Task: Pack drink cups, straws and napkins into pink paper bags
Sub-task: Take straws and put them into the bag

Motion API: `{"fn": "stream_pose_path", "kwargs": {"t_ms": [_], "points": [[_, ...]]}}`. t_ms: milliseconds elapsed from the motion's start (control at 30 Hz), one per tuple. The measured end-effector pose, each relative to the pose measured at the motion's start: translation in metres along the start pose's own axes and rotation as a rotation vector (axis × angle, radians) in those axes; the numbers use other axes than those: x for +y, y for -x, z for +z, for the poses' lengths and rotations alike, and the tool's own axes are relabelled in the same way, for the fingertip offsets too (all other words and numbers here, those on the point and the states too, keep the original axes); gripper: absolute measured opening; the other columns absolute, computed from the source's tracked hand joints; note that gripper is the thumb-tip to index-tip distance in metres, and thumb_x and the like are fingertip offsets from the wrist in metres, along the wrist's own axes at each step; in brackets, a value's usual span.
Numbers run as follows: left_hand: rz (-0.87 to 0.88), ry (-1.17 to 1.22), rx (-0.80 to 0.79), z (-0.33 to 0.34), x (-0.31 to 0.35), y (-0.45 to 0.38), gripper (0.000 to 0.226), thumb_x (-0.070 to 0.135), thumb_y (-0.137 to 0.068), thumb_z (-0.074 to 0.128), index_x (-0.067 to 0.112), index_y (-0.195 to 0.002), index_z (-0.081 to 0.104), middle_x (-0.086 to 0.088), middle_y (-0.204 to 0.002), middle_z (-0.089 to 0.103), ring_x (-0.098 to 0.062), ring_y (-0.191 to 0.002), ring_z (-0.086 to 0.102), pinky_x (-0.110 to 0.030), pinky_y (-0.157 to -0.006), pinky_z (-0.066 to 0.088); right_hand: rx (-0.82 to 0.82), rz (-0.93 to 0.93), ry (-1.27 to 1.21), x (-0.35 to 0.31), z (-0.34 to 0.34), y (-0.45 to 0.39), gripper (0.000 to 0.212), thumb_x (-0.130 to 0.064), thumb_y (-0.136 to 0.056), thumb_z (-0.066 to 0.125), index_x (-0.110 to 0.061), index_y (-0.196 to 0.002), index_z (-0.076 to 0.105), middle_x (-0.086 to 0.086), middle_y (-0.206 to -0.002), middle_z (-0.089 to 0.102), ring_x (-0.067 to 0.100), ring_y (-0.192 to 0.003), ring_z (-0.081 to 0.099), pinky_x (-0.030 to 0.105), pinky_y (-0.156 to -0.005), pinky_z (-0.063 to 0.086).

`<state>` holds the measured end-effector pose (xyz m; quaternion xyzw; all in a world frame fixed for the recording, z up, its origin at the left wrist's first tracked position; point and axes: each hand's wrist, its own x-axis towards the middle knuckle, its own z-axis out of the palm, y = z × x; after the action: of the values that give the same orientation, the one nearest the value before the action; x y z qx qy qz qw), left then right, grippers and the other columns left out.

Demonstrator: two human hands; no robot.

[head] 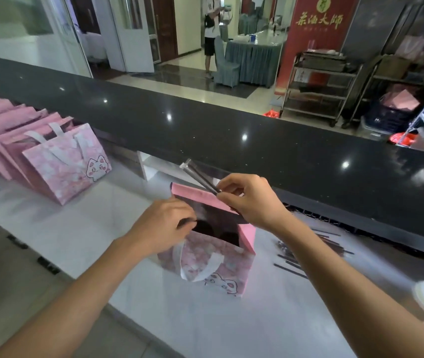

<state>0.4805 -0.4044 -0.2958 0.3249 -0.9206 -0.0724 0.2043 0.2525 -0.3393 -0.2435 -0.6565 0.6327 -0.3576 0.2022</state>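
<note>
Two wrapped dark straws (200, 177) are pinched at their near end between the thumb and fingers of the right hand (251, 200), which are closed together on them. Their long axis runs from these fingers up and to the left, over the far rim of the open pink paper bag (221, 257). The bag mouth lies directly below and slightly nearer than the fingers, so it is judged that the straws must be tipped downward to enter it. The near rim of the bag is gripped by the left hand (161, 223), fingers closed on the edge. Inside the bag only dark round shapes are seen, probably cup lids; this cannot be confirmed. More straws (306, 254) lie right of the bag, blurred. No napkins can be made out.
</note>
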Motion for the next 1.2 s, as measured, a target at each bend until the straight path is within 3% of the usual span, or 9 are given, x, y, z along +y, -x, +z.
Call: {"fn": "stream_pose_path", "kwargs": {"t_ms": [133,267,400,633,767,933,1000,1067,1200], "points": [[0.019,-0.107,-0.050,-0.002,-0.022,0.016,0.045,0.064,-0.083,0.053,0.025,-0.079,0.075,0.014,-0.101,0.069,-0.012,-0.111,0.058,-0.038,-0.095,0.044,0.063,0.103,-0.042,-0.013,0.038,-0.016,0.009,-0.022,-0.086,0.078,-0.022,-0.095,0.075,-0.010,-0.082,0.074,0.001,-0.075,0.067,0.020,-0.074,0.053],[0.005,-0.125,-0.127,-0.006,-0.031,0.031,0.065,0.079,-0.079,0.044,0.025,-0.089,0.078,0.008,-0.120,0.066,-0.017,-0.133,0.045,-0.041,-0.113,0.033,0.007,0.170,0.049,-0.011,0.067,-0.012,0.009,-0.018,-0.086,0.078,-0.018,-0.095,0.074,-0.011,-0.084,0.072,0.002,-0.078,0.066,0.023,-0.078,0.054],[-0.011,-0.089,-0.158,-0.006,-0.040,0.040,0.074,0.084,-0.081,0.033,0.025,-0.090,0.077,0.008,-0.127,0.062,-0.016,-0.142,0.034,-0.042,-0.120,0.024,-0.090,0.220,0.308,-0.011,0.079,0.001,0.012,-0.023,-0.089,0.075,-0.020,-0.100,0.074,-0.009,-0.093,0.072,0.008,-0.084,0.064,0.025,-0.080,0.053],[0.066,-0.001,-0.008,0.000,-0.059,0.048,0.060,0.077,-0.083,0.047,0.024,-0.063,0.066,0.005,-0.106,0.062,-0.021,-0.130,0.045,-0.039,-0.113,0.034,-0.170,0.315,0.481,-0.007,0.092,0.014,0.012,-0.024,-0.090,0.072,-0.023,-0.102,0.073,-0.008,-0.095,0.073,0.013,-0.085,0.067,0.037,-0.084,0.058],[0.098,-0.003,-0.017,0.005,-0.063,0.050,0.061,0.077,-0.085,0.045,0.025,-0.065,0.068,0.004,-0.113,0.062,-0.021,-0.136,0.040,-0.038,-0.114,0.030,-0.264,0.273,0.507,-0.009,0.097,0.018,0.018,-0.025,-0.094,0.067,-0.023,-0.111,0.072,-0.006,-0.103,0.074,0.013,-0.091,0.067,0.038,-0.086,0.058],[0.175,0.014,-0.070,0.008,-0.067,0.045,0.070,0.081,-0.088,0.037,0.022,-0.086,0.075,0.004,-0.127,0.060,-0.021,-0.144,0.033,-0.042,-0.116,0.030,-0.062,0.083,0.477,-0.017,0.090,0.020,0.018,-0.023,-0.100,0.057,-0.017,-0.105,0.074,-0.002,-0.100,0.074,0.020,-0.089,0.066,0.042,-0.078,0.056],[0.256,-0.002,-0.082,0.008,-0.073,0.042,0.057,0.070,-0.090,0.045,0.021,-0.093,0.073,0.003,-0.130,0.059,-0.022,-0.145,0.033,-0.042,-0.114,0.033,0.089,-0.046,0.522,-0.017,0.084,0.018,0.014,-0.016,-0.095,0.063,-0.013,-0.104,0.073,0.001,-0.100,0.073,0.024,-0.091,0.063,0.042,-0.077,0.054],[0.340,-0.057,-0.081,0.009,-0.079,0.038,0.035,0.051,-0.091,0.056,0.020,-0.098,0.071,0.001,-0.131,0.060,-0.024,-0.145,0.035,-0.044,-0.111,0.039,0.202,-0.088,0.605,-0.010,0.078,0.014,0.024,-0.015,-0.090,0.069,-0.014,-0.114,0.071,0.000,-0.112,0.071,0.027,-0.101,0.059,0.044,-0.082,0.049],[0.350,-0.113,-0.056,0.009,-0.085,0.032,0.008,0.026,-0.090,0.069,0.022,-0.096,0.070,0.003,-0.128,0.062,-0.022,-0.141,0.040,-0.043,-0.106,0.044,0.095,0.011,0.708,0.006,0.066,0.005,0.051,-0.021,-0.087,0.072,-0.018,-0.136,0.058,0.002,-0.136,0.060,0.032,-0.122,0.053,0.051,-0.098,0.044]]}}
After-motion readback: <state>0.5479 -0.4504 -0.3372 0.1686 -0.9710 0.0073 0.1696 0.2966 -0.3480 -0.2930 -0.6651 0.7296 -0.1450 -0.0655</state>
